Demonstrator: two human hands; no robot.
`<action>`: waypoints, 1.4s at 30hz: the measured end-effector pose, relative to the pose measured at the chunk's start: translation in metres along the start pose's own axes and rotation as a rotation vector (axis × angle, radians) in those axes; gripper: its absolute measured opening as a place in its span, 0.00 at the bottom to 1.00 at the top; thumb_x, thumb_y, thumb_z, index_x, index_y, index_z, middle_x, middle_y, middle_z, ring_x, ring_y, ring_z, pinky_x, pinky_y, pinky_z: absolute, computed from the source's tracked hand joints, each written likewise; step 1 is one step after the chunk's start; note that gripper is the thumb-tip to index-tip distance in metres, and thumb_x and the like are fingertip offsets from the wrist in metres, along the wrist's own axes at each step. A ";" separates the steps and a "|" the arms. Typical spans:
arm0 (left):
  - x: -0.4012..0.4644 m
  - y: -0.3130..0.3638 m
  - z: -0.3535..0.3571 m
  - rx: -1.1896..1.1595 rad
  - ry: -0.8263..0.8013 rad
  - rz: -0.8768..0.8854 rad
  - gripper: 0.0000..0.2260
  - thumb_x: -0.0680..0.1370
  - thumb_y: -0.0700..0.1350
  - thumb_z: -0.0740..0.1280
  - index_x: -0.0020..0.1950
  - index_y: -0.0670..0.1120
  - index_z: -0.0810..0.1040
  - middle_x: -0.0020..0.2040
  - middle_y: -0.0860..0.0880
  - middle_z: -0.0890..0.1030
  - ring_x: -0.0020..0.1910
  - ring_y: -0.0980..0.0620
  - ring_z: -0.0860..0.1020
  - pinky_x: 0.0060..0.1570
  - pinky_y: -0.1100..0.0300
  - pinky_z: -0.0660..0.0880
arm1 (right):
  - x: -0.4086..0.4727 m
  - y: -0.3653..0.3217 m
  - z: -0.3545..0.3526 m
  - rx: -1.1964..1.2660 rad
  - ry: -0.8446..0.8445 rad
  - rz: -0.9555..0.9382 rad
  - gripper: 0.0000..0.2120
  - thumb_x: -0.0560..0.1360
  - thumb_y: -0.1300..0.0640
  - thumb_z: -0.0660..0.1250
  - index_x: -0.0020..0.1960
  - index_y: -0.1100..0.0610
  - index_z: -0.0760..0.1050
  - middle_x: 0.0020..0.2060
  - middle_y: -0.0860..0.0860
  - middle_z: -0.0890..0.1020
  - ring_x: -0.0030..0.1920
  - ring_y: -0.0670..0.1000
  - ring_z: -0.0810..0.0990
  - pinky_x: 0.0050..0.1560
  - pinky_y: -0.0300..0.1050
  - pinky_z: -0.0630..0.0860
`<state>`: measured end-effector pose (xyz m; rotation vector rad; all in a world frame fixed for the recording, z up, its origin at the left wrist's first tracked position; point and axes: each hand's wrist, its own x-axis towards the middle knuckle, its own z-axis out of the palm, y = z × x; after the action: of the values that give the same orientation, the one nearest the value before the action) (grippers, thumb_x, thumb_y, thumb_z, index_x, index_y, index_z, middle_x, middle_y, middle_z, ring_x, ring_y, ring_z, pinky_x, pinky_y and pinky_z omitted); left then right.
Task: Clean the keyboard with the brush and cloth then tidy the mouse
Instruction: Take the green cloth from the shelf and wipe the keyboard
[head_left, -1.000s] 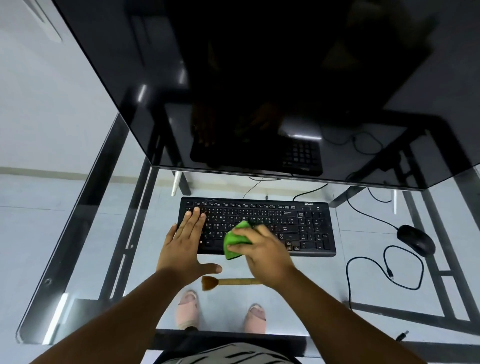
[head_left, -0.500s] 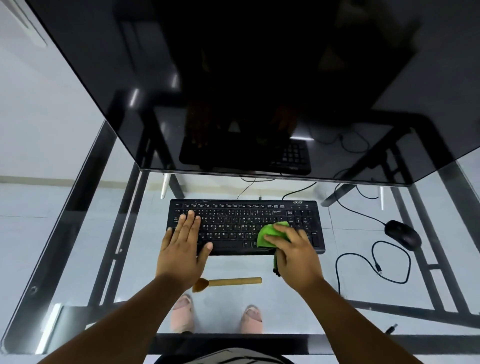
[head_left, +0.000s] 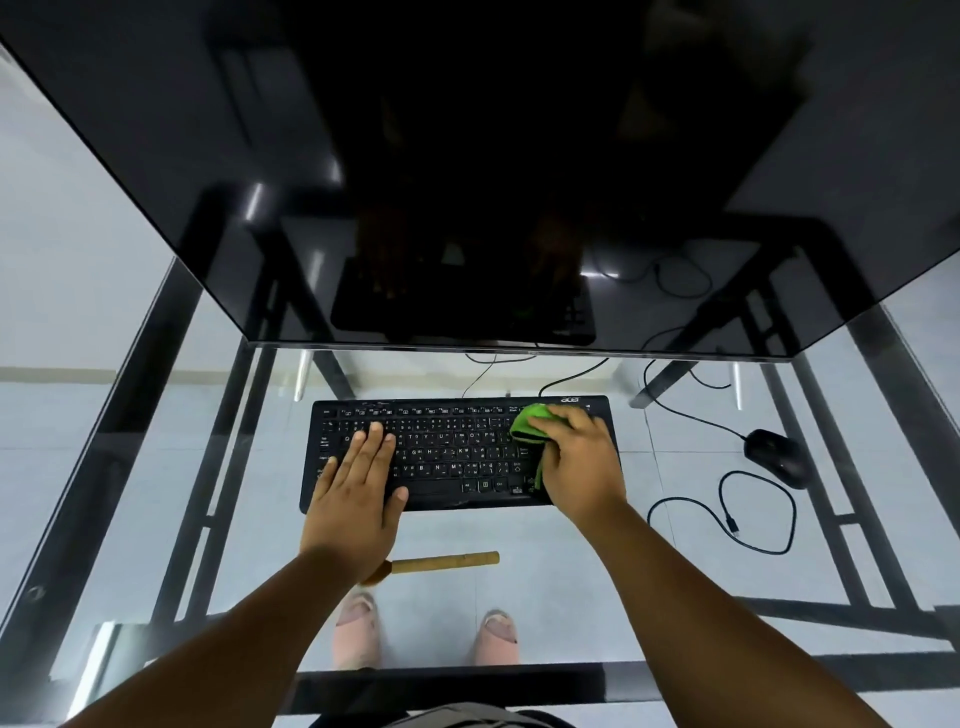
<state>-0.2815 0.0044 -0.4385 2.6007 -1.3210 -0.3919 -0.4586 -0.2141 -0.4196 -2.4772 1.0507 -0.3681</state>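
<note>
My right hand (head_left: 576, 462) grips the crumpled green cloth (head_left: 530, 423), now moved to the black keyboard (head_left: 457, 452)'s far right corner | my left hand (head_left: 358, 483) still flat on left keys | wooden-handled brush (head_left: 447, 561) unmoved on glass surface (head_left: 156, 467).

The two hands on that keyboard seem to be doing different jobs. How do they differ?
The left hand lies flat with straight fingers on the left part of the keyboard, holding nothing. The right hand has a curled grip round a green cloth, pressing it on the keys near the right end. The right hand also reaches farther back, toward the top row. Both touch the keyboard, palms down.
</note>
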 end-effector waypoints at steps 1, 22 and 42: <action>0.000 0.000 0.000 -0.007 0.003 0.001 0.31 0.78 0.60 0.42 0.79 0.48 0.51 0.79 0.54 0.46 0.77 0.53 0.43 0.75 0.52 0.44 | 0.000 0.000 0.000 0.022 0.002 0.019 0.20 0.72 0.66 0.66 0.60 0.52 0.81 0.62 0.50 0.78 0.56 0.57 0.74 0.58 0.50 0.77; 0.014 0.042 -0.032 -0.534 0.069 -0.075 0.09 0.79 0.43 0.65 0.56 0.51 0.81 0.49 0.53 0.81 0.45 0.55 0.79 0.48 0.58 0.77 | 0.008 0.002 -0.037 0.756 -0.270 0.539 0.01 0.74 0.61 0.71 0.44 0.58 0.80 0.42 0.56 0.85 0.45 0.57 0.83 0.51 0.52 0.79; 0.028 0.052 -0.076 -1.290 -0.023 -0.168 0.26 0.73 0.36 0.73 0.66 0.56 0.74 0.36 0.44 0.73 0.40 0.48 0.77 0.46 0.63 0.77 | 0.019 -0.068 -0.043 1.032 -0.257 0.281 0.21 0.71 0.70 0.72 0.57 0.53 0.71 0.39 0.54 0.81 0.43 0.54 0.83 0.44 0.46 0.80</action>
<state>-0.2808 -0.0443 -0.3555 1.5673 -0.4847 -0.9091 -0.4208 -0.1972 -0.3481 -1.3964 0.7868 -0.3617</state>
